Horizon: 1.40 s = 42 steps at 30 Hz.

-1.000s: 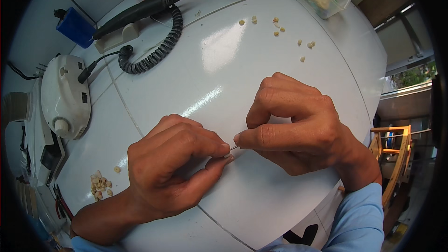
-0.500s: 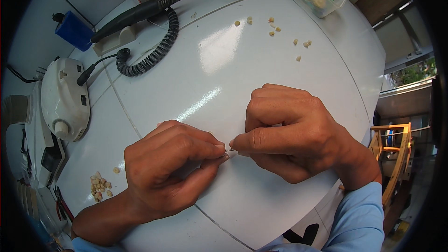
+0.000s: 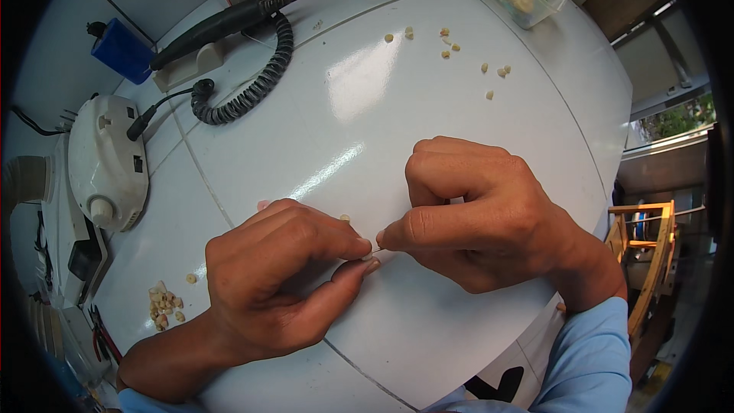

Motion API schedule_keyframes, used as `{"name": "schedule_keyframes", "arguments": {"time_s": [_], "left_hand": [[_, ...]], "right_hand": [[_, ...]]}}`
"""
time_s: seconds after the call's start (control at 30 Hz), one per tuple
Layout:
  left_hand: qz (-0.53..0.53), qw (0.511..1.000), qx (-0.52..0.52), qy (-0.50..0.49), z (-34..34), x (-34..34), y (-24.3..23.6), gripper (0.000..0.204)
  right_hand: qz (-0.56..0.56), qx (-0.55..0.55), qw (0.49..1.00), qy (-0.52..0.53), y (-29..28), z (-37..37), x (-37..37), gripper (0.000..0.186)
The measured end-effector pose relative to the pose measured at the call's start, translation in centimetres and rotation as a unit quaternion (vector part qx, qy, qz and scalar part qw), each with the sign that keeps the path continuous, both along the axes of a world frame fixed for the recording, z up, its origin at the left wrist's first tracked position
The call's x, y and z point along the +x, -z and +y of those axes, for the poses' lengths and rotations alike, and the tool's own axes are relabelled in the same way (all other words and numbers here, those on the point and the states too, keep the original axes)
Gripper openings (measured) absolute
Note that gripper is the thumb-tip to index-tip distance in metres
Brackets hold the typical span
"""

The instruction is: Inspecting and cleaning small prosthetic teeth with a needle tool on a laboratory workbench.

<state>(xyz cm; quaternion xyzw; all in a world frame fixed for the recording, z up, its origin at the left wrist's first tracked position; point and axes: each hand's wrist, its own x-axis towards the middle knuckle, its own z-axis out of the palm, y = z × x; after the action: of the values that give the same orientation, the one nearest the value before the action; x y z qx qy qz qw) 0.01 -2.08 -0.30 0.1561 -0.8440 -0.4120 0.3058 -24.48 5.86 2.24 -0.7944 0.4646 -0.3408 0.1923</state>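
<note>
- Pliers (image 3: 105, 336) with red and dark handles lie at the left edge of the white tabletop (image 3: 252, 153).
- Beyond them stands a rounded white control unit (image 3: 107, 164) with a knob at its near end and a dark plug in its side.
- A blue holder (image 3: 122, 53) is behind the unit.
- A small pile of pale yellowish pieces (image 3: 163, 303) lies near the left forearm (image 3: 172, 358), with a single piece (image 3: 191, 278) just beside it.
- A black handpiece (image 3: 210, 33) rests tilted on a pale cradle (image 3: 195, 61); its coiled cord (image 3: 260, 92) loops onto the tabletop.
- The left hand (image 3: 283, 279) is nearly closed, index finger and thumb pinching a small pale bit (image 3: 368, 255), mostly hidden, above the tabletop.
- Another loose piece (image 3: 345, 219) shows just past the index finger.
- A thin rod (image 3: 376, 249) spans the narrow gap between the hands; whether it enters the bit or only touches it, I cannot tell.
- The right hand (image 3: 482, 218) grips the rod between thumb tip and index finger, the other fingers curled.
- More pieces (image 3: 446, 54) lie scattered on the far side.
- A clear container (image 3: 547, 11) stands at the far right, near those pieces.
</note>
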Motion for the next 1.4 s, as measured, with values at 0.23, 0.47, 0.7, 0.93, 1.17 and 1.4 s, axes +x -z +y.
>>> {"name": "schedule_keyframes", "arguments": {"time_s": [0.23, 0.47, 0.7, 0.93, 1.17, 1.4], "left_hand": [[-0.012, 1.000, 0.011, -0.009, 0.26, 0.00, -0.03, 0.025], [-0.018, 1.000, -0.003, -0.004, 0.31, 0.03, -0.14, 0.028], [-0.018, 1.000, 0.015, -0.009, 0.31, 0.00, -0.09, 0.027], [-0.012, 0.999, 0.039, -0.013, 0.44, 0.07, -0.08, 0.025], [-0.013, 1.000, 0.025, -0.005, 0.46, 0.02, 0.13, 0.023], [-0.027, 0.999, 0.035, -0.005, 0.33, 0.05, -0.18, 0.023]], "right_hand": [[-0.011, -0.015, 0.999, -0.036, 0.41, -0.18, -0.34, 0.025], [-0.020, -0.010, 0.999, -0.043, 0.75, -0.14, -0.12, 0.024], [0.002, 0.035, 0.999, -0.028, 0.26, 0.03, 0.02, 0.018], [-0.030, 0.042, 0.998, -0.028, 0.65, 0.06, 0.28, 0.022], [-0.037, 0.028, 0.998, -0.032, 0.65, 0.02, 0.37, 0.022], [-0.036, 0.034, 0.998, -0.031, 0.55, 0.14, 0.41, 0.021]]}}
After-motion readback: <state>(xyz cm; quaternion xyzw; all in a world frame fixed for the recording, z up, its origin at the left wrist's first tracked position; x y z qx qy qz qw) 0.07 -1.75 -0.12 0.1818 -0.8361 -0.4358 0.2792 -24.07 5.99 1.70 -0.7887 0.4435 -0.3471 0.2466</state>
